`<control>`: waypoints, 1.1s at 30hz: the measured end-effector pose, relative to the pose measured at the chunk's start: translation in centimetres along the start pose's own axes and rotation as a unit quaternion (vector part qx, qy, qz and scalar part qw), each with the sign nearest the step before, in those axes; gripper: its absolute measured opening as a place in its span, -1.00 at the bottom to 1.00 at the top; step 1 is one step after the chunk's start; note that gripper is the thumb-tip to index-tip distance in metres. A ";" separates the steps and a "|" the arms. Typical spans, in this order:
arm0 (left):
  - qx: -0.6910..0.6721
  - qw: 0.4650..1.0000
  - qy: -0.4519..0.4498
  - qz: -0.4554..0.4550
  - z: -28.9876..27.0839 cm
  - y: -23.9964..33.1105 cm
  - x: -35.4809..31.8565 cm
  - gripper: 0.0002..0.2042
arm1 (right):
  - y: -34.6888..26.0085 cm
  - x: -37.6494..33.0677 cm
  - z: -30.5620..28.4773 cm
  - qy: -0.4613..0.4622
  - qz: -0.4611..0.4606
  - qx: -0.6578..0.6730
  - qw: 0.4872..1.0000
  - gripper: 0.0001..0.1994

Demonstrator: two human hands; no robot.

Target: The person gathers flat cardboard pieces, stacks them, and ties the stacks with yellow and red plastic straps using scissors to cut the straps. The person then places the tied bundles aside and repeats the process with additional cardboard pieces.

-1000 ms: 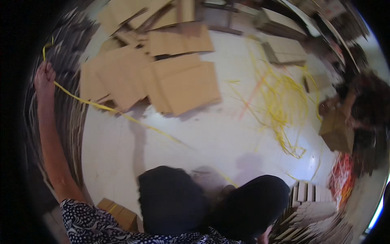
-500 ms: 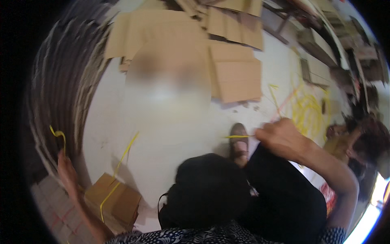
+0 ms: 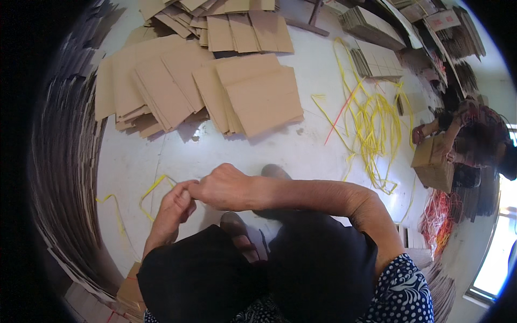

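Note:
My left hand (image 3: 175, 209) and my right hand (image 3: 223, 187) meet in front of my knees, fingertips touching. Both are closed in a pinch. A yellow strap (image 3: 153, 191) bends up from the floor side and runs into the fingers of my left hand. What lies between the fingertips is mostly hidden by the right hand. Below left, partly behind my leg, shows a brown cardboard bundle (image 3: 129, 288). Another thin yellow strap end (image 3: 114, 207) curls left of my left hand.
Flat cardboard sheets (image 3: 258, 99) lie in piles ahead. Tangled yellow strapping (image 3: 377, 129) covers the floor at right. Tall cardboard stacks (image 3: 64, 156) line the left side. At far right a person (image 3: 479, 134) sits by a cardboard bundle (image 3: 432, 164). Red strapping (image 3: 436, 220) lies nearby.
My hands were wide apart, each with a yellow strap. They have come together in front of me, the right moving left and the left moving inward. The view has turned right.

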State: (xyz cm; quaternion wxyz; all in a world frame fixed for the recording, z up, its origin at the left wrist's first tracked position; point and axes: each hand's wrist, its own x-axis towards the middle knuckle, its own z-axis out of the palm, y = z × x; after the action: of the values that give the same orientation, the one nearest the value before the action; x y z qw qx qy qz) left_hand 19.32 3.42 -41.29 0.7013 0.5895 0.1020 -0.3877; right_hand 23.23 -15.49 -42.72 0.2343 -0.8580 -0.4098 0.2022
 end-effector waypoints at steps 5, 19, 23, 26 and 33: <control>0.025 0.996 0.006 -0.080 -1.5 -5.0 0.3 -0.84 | 9.2 -9.9 5.1 0.150 0.151 0.073 0.974 -0.89; -0.063 0.979 0.180 -0.073 -0.7 -6.7 0.6 -0.83 | 29.6 -24.7 5.4 0.239 0.619 -0.026 0.748 -0.73; -0.032 0.973 0.212 -0.089 -0.2 -7.1 2.1 -0.88 | 30.4 -24.2 8.0 0.232 0.554 -0.076 0.796 -0.81; -0.035 0.978 0.192 -0.073 0.7 -6.4 2.3 -0.89 | 26.7 -22.3 7.9 0.261 0.473 -0.125 0.832 -0.91; -0.027 0.985 0.163 -0.050 0.7 -6.5 2.3 -0.87 | 18.4 -19.6 6.8 0.413 0.393 0.075 0.819 -0.90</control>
State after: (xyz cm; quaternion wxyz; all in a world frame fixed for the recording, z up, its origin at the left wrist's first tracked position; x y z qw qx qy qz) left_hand 16.34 1.77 -47.35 0.6704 0.6200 0.2545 -0.3183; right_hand 19.38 -39.73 -55.66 0.3458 -0.9291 0.1133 -0.0658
